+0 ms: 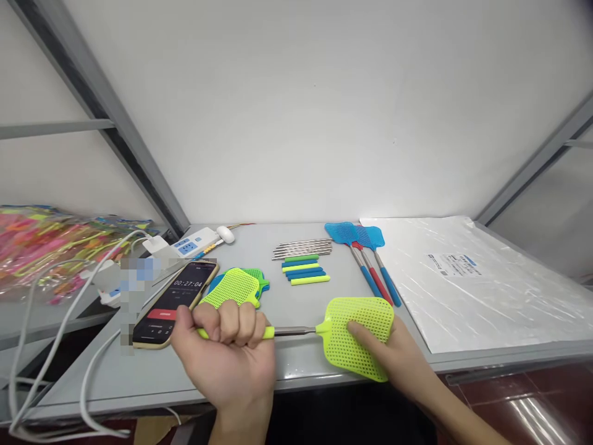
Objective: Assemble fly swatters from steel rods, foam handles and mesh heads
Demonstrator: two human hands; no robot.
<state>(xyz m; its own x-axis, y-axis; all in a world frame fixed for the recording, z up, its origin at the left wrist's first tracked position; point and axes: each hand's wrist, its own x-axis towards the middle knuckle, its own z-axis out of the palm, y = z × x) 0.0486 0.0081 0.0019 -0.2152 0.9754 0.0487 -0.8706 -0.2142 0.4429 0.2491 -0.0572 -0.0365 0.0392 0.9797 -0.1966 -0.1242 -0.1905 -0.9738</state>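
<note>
A yellow-green fly swatter (296,330) with a metal shaft is held level above the front of the table. My left hand (231,352) is wrapped round its handle, closed. My right hand (398,349) pinches the perforated swatter head (343,340), thumb on the near face and the other fingers hidden behind. Loose swatter heads (235,287) in yellow-green, green and blue lie stacked beyond my left hand. Behind the shaft lie several coloured handle sleeves (306,270) and a row of metal rods (302,249). Three swatters with blue and red handles (370,272) rest at the back right.
At the left lie a phone (178,300) showing a timer, a power strip (189,244) and looping white cables (90,371). Bagged colourful goods (60,247) sit beyond the left shelf post. A white plastic-wrapped package (467,296) covers the table's right side. A white wall (306,123) stands behind.
</note>
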